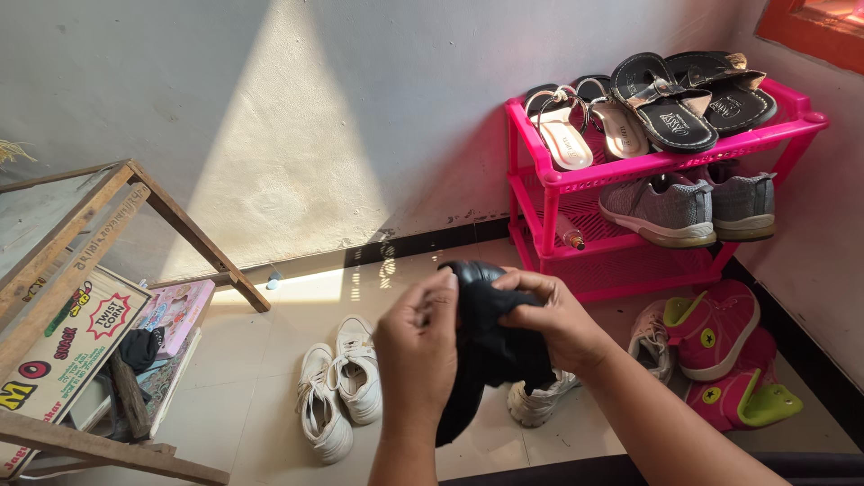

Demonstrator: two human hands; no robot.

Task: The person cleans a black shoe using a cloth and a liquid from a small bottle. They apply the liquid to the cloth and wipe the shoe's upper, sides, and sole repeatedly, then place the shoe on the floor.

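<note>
Here, the left hand and right hand both pinch a black cloth at chest height above the white sneakers (pink shoe rack beyond); gripping near its edges should keep it spreading evenly.

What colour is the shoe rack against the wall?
Bright pink: the shoe rack shows plainly in the head view, with sandals on its top shelf.

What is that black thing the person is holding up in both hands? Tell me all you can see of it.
The black cloth looks soft and limp, maybe a sock or rag; which, I cannot tell. It is bunched at the top and hangs down between the wrists. The left hand and right hand pinch its upper part above the tiled floor.
</note>
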